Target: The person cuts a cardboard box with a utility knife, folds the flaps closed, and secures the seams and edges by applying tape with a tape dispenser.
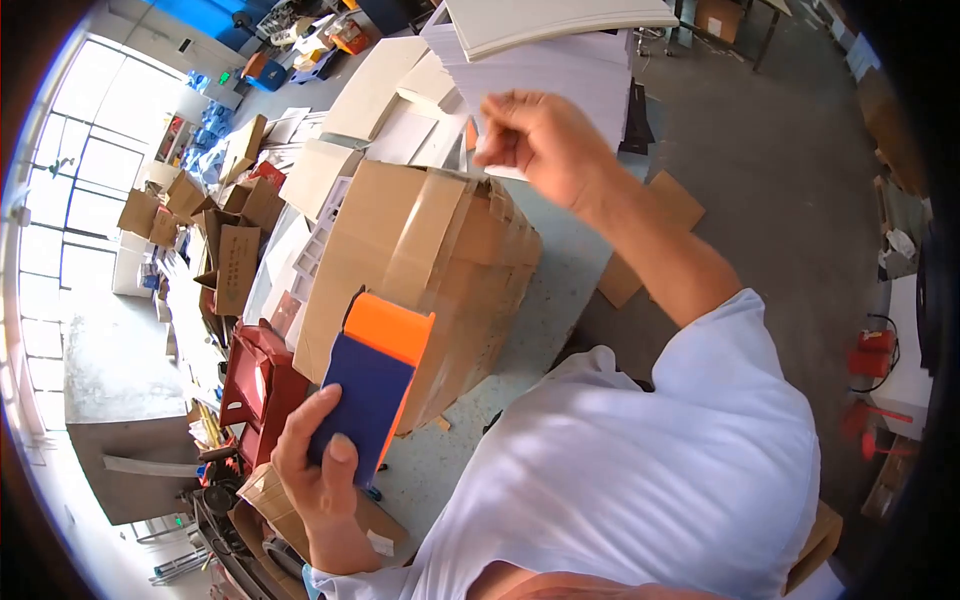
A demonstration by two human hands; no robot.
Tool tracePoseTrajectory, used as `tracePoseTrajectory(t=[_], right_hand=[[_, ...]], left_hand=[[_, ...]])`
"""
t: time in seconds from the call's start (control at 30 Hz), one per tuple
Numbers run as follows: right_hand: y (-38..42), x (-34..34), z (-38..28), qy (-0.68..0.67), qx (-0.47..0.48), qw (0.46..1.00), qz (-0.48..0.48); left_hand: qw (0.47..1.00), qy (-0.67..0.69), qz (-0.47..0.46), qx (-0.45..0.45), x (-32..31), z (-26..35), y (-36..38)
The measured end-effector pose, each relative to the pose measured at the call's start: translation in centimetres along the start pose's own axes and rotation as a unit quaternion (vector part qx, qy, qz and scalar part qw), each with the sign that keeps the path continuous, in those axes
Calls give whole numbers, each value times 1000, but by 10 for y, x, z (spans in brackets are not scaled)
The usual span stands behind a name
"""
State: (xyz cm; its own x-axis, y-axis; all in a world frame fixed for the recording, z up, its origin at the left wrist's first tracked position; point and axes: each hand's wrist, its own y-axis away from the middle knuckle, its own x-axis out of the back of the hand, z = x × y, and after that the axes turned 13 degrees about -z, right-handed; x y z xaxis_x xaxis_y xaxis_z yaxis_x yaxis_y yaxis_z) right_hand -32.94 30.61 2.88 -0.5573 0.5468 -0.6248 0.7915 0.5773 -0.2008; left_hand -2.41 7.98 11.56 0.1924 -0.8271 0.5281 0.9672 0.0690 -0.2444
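Observation:
My left hand (318, 475) is closed around a dark blue and orange box (368, 390), thumb and fingers on its blue face. The orange end points up and away from me, overlapping a large taped cardboard carton (375, 225) in this view. My right hand (545, 150) is raised beyond the carton with its fingers curled into a pinch. I cannot tell whether anything small is between those fingertips. Behind this hand stands a tall stack of white sheets (560, 85).
The carton rests on a grey-green table (545, 300). Pale boards (375, 85) lie past it. To the left are a red bin (255, 375) and open cardboard boxes (238, 265). A flat cardboard piece (675, 200) lies right of the table.

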Motion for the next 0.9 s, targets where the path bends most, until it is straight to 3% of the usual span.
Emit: tracePoseTrajectory(t=[0.1,0.17,0.3,0.37,0.4,0.47,0.57,0.6,0.67,0.7,0.77,0.83,0.9], right_hand=[[-17,21,-6,-38,-29,999,-15],[-26,28,5,117,-19,991,61],[-43,57,34,127,-30,988,87],[-50,86,71,235,-110,964,66],[-43,97,113,307,-196,931,19],[-27,94,130,234,-175,956,-15],[-23,102,124,172,-229,955,-74],[-27,102,117,176,-224,956,-71],[-22,101,111,320,-314,892,-46],[-16,114,124,319,-319,891,-46],[-2,156,157,537,-281,795,-1],[1,148,145,439,-155,881,84],[-4,76,88,357,17,932,52]], left_hand=[[993,-36,-54,95,-12,19,-39],[993,-31,-52,103,-20,19,-56],[990,-30,-61,126,-29,18,-83],[978,-60,-89,180,-33,15,-94],[963,-87,-118,228,-35,12,-98],[966,-90,-119,212,-36,6,-103],[961,-76,-145,222,-33,10,-107],[962,-75,-147,215,-32,7,-108],[966,-76,-144,200,-32,4,-104],[963,-78,-151,209,-32,7,-104],[964,-79,-153,203,-29,6,-105],[964,-74,-162,197,-26,4,-109],[967,-62,-171,180,-27,-1,-110]])
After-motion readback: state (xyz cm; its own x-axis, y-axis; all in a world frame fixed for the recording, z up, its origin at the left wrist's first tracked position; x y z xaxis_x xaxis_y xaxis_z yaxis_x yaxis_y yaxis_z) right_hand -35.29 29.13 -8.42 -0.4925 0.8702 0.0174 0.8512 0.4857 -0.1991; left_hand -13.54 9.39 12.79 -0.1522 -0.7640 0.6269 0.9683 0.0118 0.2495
